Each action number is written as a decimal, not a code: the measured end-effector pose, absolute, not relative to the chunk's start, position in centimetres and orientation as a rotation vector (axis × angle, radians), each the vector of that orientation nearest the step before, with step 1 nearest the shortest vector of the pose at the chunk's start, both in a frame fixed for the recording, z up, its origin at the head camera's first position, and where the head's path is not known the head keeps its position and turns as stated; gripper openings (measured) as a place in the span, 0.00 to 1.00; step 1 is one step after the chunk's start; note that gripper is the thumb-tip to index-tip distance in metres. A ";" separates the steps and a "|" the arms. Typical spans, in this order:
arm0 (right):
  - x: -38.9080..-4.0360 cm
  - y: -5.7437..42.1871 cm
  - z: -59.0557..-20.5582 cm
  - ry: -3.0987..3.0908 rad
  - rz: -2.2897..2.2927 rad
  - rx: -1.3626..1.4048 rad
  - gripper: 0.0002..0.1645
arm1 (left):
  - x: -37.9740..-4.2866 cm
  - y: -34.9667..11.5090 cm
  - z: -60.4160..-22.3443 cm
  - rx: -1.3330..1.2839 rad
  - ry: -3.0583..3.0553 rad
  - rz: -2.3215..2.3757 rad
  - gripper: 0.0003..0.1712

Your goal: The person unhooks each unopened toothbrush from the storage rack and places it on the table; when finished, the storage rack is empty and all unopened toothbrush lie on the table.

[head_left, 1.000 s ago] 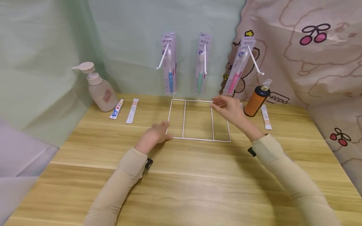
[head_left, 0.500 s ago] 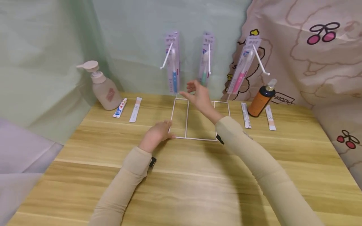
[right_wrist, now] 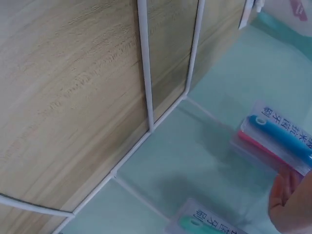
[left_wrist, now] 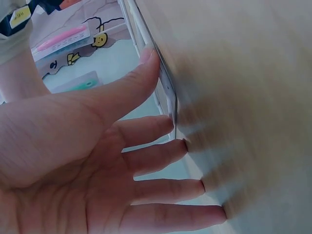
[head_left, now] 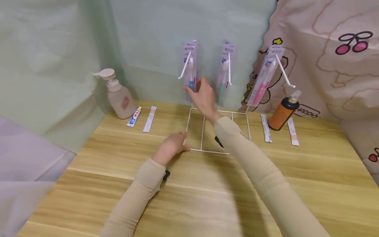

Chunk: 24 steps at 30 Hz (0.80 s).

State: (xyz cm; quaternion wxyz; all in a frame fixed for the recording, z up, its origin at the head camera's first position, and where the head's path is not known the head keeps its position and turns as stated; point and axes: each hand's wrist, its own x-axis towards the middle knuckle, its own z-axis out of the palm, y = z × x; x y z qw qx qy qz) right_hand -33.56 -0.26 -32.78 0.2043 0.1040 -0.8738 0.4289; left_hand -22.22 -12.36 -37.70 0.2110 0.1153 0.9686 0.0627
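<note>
Right grip (head_left: 203, 97) at blue toothbrush (head_left: 190, 83), cut off toward four o'clock in right wrist view; pinching or not, unclear. Left grip (head_left: 173, 144), seven o'clock: fingers spread, touching rack (head_left: 202, 133).

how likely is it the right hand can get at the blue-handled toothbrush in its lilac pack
Probably yes: the right hand is at the lower part of the blue-handled toothbrush, and nothing shows between them. The thin white rod juts out higher up, leaving that part free.
</note>
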 end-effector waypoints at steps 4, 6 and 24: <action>-33.9 0.3 -32.8 -2.357 1.179 0.333 0.23 | -22.1 -11.9 -37.8 0.315 2.689 0.176 0.45; -34.0 0.6 -32.8 -2.325 1.158 0.370 0.21 | -22.0 -11.8 -37.8 0.301 2.693 0.195 0.45; -30.9 4.2 -33.2 -2.441 1.150 0.473 0.22 | -22.2 -12.6 -37.9 0.299 2.658 0.218 0.45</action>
